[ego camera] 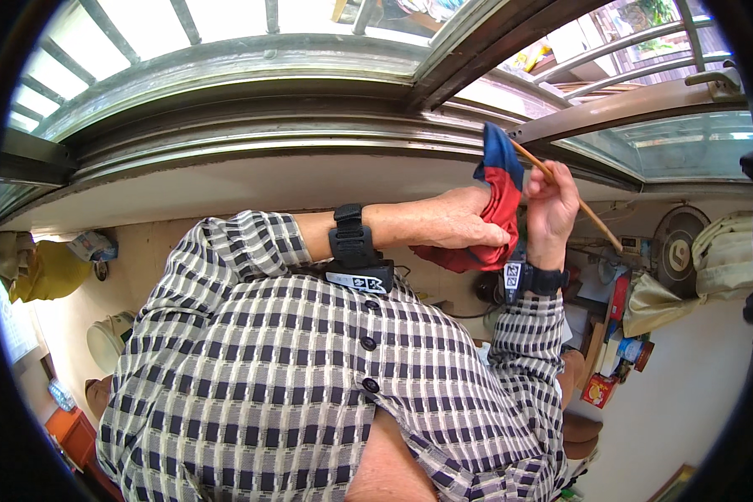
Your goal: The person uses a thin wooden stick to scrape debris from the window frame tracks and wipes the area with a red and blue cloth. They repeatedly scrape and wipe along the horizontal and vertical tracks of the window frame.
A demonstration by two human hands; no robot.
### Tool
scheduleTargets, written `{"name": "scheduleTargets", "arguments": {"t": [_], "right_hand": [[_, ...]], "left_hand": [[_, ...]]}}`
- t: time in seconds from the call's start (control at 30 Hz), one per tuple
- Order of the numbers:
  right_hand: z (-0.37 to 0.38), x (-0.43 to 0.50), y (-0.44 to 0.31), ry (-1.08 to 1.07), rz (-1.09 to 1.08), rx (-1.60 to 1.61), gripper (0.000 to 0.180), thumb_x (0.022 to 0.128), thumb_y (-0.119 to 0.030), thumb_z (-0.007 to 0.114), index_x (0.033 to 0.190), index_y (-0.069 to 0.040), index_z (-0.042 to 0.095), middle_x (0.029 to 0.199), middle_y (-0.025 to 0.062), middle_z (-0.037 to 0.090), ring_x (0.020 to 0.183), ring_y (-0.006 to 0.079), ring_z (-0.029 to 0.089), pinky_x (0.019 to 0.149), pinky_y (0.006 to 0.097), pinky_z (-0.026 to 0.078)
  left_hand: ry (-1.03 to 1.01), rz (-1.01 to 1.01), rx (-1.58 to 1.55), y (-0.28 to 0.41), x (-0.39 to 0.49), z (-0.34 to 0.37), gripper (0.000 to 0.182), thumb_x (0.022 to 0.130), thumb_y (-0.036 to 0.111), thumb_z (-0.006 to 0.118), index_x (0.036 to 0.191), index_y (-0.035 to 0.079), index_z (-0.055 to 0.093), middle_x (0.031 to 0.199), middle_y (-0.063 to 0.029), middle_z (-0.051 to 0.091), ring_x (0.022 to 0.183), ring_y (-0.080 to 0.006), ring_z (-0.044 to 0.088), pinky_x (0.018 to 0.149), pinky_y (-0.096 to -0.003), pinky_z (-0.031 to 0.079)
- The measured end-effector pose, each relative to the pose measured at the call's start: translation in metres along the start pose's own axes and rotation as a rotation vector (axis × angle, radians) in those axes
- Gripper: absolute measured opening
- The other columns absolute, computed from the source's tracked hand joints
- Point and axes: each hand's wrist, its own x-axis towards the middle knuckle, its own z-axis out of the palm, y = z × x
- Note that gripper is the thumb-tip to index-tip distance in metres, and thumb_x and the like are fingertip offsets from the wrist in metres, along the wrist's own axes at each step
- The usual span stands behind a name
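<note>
My left hand (467, 219) reaches across to the right, back upward, its thumb and fingers closed on a red and dark-blue cloth (504, 197). The blue end of the cloth stands up against the window track, and its red folds hang below the hand. Just right of it, my right hand (551, 194) is raised with its palm side showing, fingers curled around a thin wooden stick (593, 216). The stick slants from the window frame down to the right, its upper end beside the blue part of the cloth. Both wrists wear black straps with small devices.
A metal sliding-window track (288, 135) runs across the front, with bars outside. At right are an open window sash (634, 113), an electric fan (678, 245), a draped pale cloth (659, 304) and shelved boxes. A pale bucket (105, 344) and a yellow bag (53, 270) are at left.
</note>
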Motion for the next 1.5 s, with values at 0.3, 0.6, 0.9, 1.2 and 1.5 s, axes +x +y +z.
{"name": "scheduleTargets", "arguments": {"t": [0.3, 0.6, 0.9, 1.2, 1.5], "right_hand": [[-0.010, -0.033, -0.017, 0.027, -0.085, -0.270, 0.025, 0.094, -0.018, 0.049, 0.084, 0.002, 0.060, 0.072, 0.0143, 0.063, 0.055, 0.0197, 0.056, 0.051, 0.0296, 0.047], [0.032, -0.014, -0.040, -0.183, -0.232, -0.812, 0.027, 0.098, -0.014, 0.046, 0.090, 0.002, 0.067, 0.082, 0.0098, 0.067, 0.059, 0.0100, 0.055, 0.053, 0.0223, 0.044], [0.093, -0.018, 0.012, -0.509, -0.705, -1.434, 0.003, 0.078, -0.008, 0.068, 0.078, -0.007, 0.065, 0.062, 0.0112, 0.064, 0.050, 0.0239, 0.063, 0.046, 0.0336, 0.048], [0.191, -0.026, 0.072, -1.027, -1.008, -1.429, 0.010, 0.069, -0.009, 0.064, 0.069, -0.007, 0.054, 0.058, 0.0048, 0.053, 0.054, 0.0175, 0.058, 0.050, 0.0302, 0.044], [0.146, -0.007, 0.053, -0.776, -1.041, -1.241, 0.018, 0.070, -0.013, 0.073, 0.082, -0.005, 0.063, 0.091, 0.0146, 0.062, 0.092, 0.0298, 0.060, 0.076, 0.0415, 0.048]], "left_hand": [[0.151, -0.003, 0.147, 0.008, -0.052, -0.025, 0.051, 0.082, 0.045, 0.068, 0.100, -0.003, 0.063, 0.083, -0.0152, 0.066, 0.076, -0.0222, 0.064, 0.069, -0.0348, 0.049], [0.518, -0.114, 0.177, 0.026, -0.179, -0.064, 0.029, 0.079, 0.013, 0.075, 0.101, 0.000, 0.063, 0.085, -0.0005, 0.063, 0.076, -0.0104, 0.059, 0.072, -0.0262, 0.051], [0.932, -0.083, -0.047, 0.021, -0.220, -0.040, 0.035, 0.081, 0.010, 0.073, 0.111, -0.002, 0.061, 0.096, -0.0032, 0.067, 0.085, -0.0108, 0.063, 0.078, -0.0269, 0.052], [0.743, 0.040, -0.400, -0.001, -0.224, -0.049, 0.038, 0.090, 0.020, 0.064, 0.120, -0.003, 0.056, 0.111, -0.0056, 0.061, 0.094, -0.0120, 0.058, 0.087, -0.0281, 0.047], [0.781, -0.303, -0.142, 0.012, -0.249, -0.047, 0.060, 0.059, 0.012, 0.082, 0.112, -0.004, 0.059, 0.094, -0.0036, 0.065, 0.078, -0.0114, 0.061, 0.077, -0.0256, 0.050]]}}
